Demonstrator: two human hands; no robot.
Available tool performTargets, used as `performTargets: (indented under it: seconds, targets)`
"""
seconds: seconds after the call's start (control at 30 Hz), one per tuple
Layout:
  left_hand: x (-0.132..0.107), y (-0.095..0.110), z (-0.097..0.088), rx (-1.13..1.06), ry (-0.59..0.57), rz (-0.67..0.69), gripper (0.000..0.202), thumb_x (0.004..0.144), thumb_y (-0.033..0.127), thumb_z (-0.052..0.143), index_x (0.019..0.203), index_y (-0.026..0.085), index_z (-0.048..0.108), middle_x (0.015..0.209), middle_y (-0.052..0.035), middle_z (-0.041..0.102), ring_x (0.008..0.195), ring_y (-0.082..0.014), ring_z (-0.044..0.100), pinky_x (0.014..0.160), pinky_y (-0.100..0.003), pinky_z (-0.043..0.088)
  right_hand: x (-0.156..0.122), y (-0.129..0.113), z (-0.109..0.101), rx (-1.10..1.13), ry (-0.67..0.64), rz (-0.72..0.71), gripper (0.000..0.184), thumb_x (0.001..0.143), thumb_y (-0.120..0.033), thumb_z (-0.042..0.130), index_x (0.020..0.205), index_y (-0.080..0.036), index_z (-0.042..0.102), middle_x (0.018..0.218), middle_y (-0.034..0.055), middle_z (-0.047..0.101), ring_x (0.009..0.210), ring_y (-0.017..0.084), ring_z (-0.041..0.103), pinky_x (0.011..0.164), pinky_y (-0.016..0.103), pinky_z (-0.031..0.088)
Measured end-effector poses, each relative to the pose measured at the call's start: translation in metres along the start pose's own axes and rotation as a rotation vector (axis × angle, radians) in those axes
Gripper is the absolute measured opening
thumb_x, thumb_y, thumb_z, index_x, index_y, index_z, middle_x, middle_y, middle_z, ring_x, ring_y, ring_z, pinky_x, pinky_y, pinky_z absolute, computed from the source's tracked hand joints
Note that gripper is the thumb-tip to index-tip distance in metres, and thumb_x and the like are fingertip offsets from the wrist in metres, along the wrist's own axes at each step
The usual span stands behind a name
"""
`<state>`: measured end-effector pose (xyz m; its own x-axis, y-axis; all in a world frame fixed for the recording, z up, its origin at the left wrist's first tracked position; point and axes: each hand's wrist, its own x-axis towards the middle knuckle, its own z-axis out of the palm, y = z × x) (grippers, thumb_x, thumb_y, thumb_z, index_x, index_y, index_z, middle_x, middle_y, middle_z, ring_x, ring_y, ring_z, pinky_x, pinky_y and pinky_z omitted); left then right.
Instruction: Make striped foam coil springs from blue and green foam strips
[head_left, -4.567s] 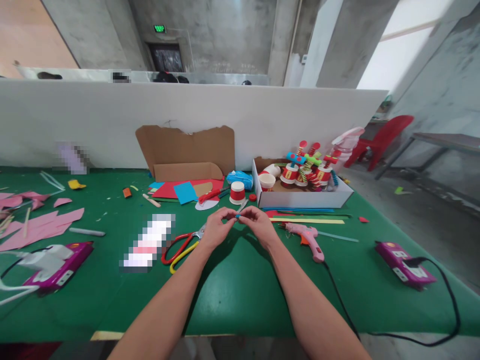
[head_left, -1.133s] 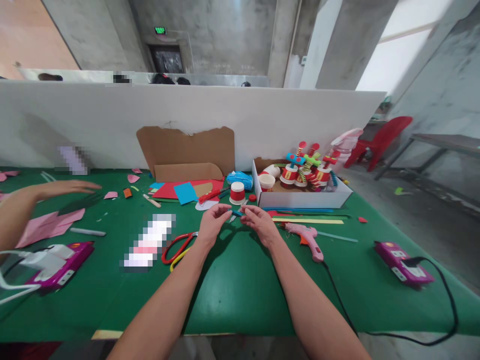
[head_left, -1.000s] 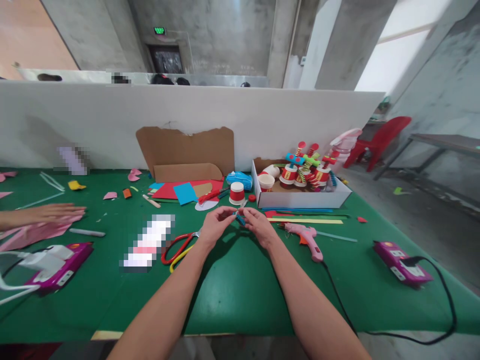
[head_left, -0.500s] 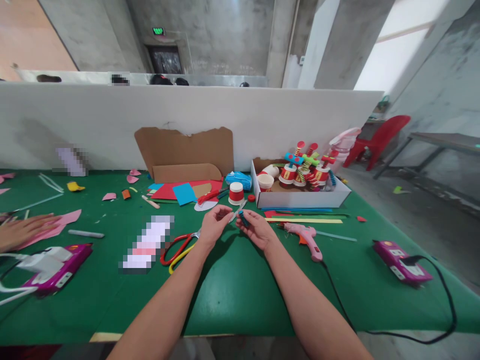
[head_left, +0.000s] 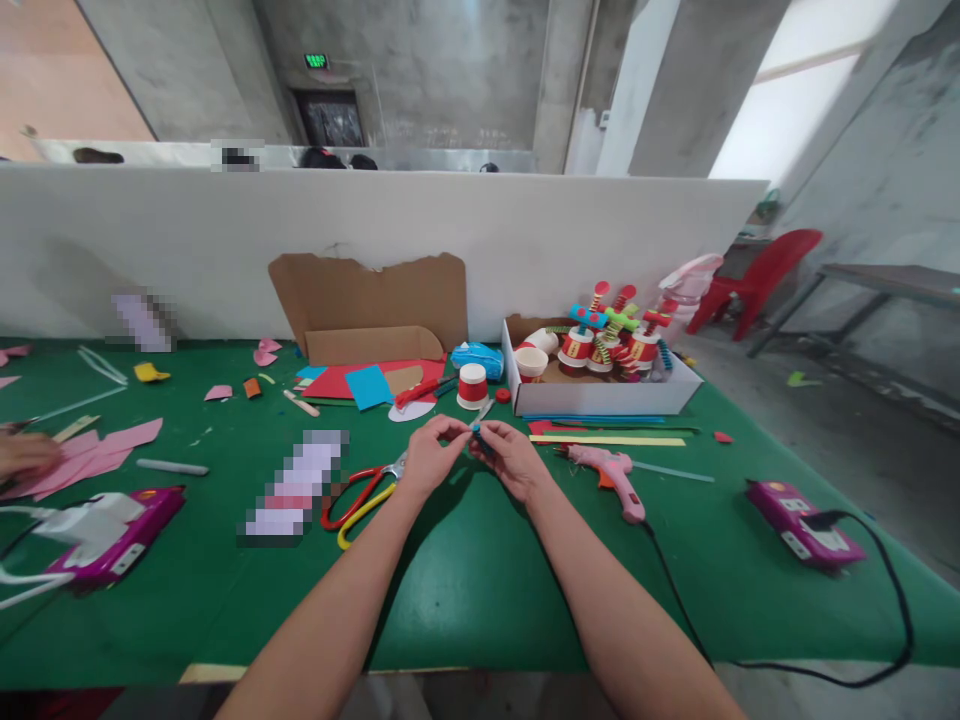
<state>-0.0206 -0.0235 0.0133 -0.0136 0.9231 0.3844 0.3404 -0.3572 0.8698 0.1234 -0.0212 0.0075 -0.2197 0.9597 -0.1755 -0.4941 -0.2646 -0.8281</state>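
Observation:
Both of my hands meet in the middle of the green table. My right hand is closed around a small dark-blue folded paper strip. The fingertips of my left hand pinch at the upper end of that strip. Just beyond my fingers lies a pale, slim pen-like piece, partly hidden. Behind it stands an upturned red-and-white paper cup. Scissors with red and yellow handles rest left of my left forearm.
A white box holds several decorated cup figures. A pink glue gun lies to the right with its cable, near a purple power strip. Another power strip sits left, by a co-worker's hand on pink paper.
My left fingertips have come over to the blue strip, and its end now shows between both hands. The co-worker's hand has drawn left off the pink paper.

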Motion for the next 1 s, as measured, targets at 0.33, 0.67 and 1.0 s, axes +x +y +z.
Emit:
performTargets:
  seconds: [0.33,0.67,1.0]
  targets:
    - [-0.0007,0.0045,-0.0017,0.068,0.03,0.064,0.008,0.073,0.023,0.06,0.071,0.021,0.067,0.07,-0.0005,0.063,0.064,-0.0133,0.055,0.065,-0.025,0.044,-0.0023,-0.0001,0.0015,0.006,-0.041,0.011,0.037,0.053,-0.033,0.084,0.079,-0.016,0.065,0.071,0.0008,0.069,0.064,0.01,0.063,0.069,0.025,0.051]
    - [-0.0012,0.0042,-0.0012,0.101,0.024,0.088,0.009,0.075,0.022,0.06,0.076,0.019,0.068,0.073,-0.0009,0.065,0.065,-0.0125,0.057,0.066,-0.024,0.046,-0.0015,-0.0008,0.0013,0.059,-0.025,0.007,0.04,0.048,-0.032,0.086,0.078,-0.017,0.064,0.071,-0.0007,0.069,0.063,0.011,0.064,0.071,0.026,0.052]
    - [-0.0018,0.0039,-0.0005,0.156,0.057,0.123,0.009,0.076,0.023,0.059,0.072,0.018,0.066,0.069,-0.0001,0.063,0.064,-0.0113,0.056,0.065,-0.023,0.046,-0.0003,0.0025,0.0023,0.017,-0.016,-0.043,0.036,0.051,-0.031,0.085,0.077,-0.017,0.065,0.071,-0.0006,0.069,0.065,0.01,0.064,0.073,0.026,0.051]
